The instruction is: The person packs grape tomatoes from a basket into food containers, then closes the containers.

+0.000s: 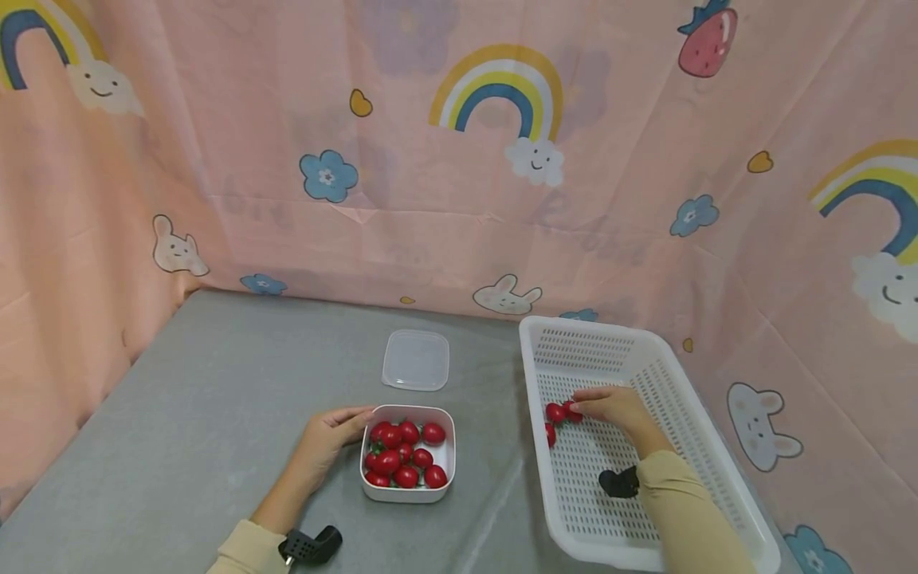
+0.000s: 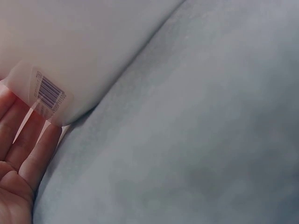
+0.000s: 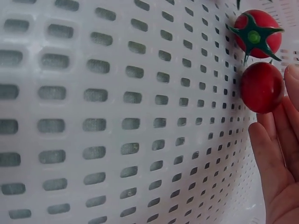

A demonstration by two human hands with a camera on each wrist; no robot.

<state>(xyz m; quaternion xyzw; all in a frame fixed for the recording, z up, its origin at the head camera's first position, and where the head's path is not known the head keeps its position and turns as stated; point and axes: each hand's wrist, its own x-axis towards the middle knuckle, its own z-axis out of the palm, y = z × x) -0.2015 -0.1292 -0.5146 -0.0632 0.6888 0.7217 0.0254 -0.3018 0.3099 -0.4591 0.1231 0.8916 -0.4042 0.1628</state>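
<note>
My left hand (image 1: 331, 441) is at the upper left corner of a small white container (image 1: 409, 495), fingers extended and touching its side. In the left wrist view the fingers (image 2: 32, 149) lie against the container wall beside a barcode sticker (image 2: 50, 95). Several red cherry tomatoes (image 1: 388, 461) fill the container. Over the white basket (image 1: 534, 446), my right hand (image 1: 618, 408) pinches a cherry tomato (image 3: 262, 87) between thumb and fingers. Right beside it is another tomato with a green star-shaped stem (image 3: 256, 35). Another tomato (image 1: 550, 434) lies along the basket's left wall.
A clear square lid (image 1: 416, 360) lies flat on the grey table (image 1: 237, 399) behind the container. The perforated basket stands to the right, its long rim (image 1: 710, 422) under my right forearm. A pink printed curtain (image 1: 287, 96) hangs along the table's back and sides.
</note>
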